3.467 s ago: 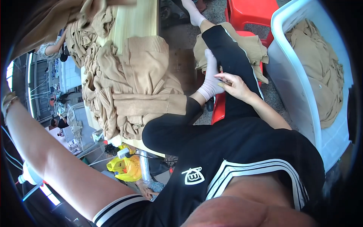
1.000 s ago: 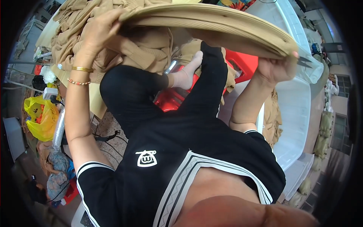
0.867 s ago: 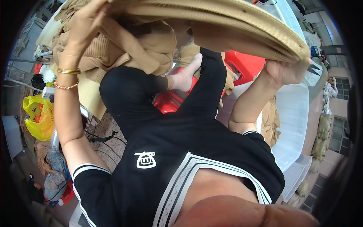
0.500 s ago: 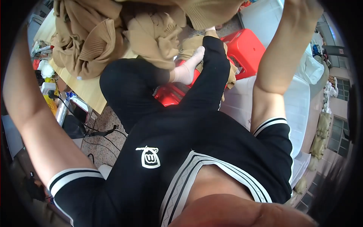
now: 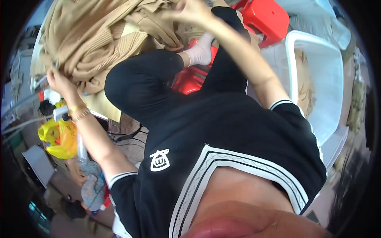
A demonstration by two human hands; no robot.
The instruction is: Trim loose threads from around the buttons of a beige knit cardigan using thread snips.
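A heap of tan ribbed knit garments (image 5: 91,43) covers the pale wooden table in front of me, to the left of my bent knees. At the heap's left edge, my left hand (image 5: 61,84) is closed, its fingertips pinching the edge of a tan knit garment; a small greyish spot by the fingertips is too blurred to name. My right hand (image 5: 189,14) reaches across to the heap's right side, over the garments. Motion smears its fingers, so whether it holds cloth does not show.
Under my legs is a red plastic stool (image 5: 189,81); another red stool (image 5: 266,20) stands ahead right. A translucent white bin (image 5: 291,67) with tan cloth inside is at my right. The wooden table edge (image 5: 105,105), a yellow plastic bag (image 5: 59,137) and black cables (image 5: 129,137) lie left.
Both hands have come down from raised, spread positions. The right hand swung left over the heap. The lifted tan cloth now lies on the heap, and the view has shifted.
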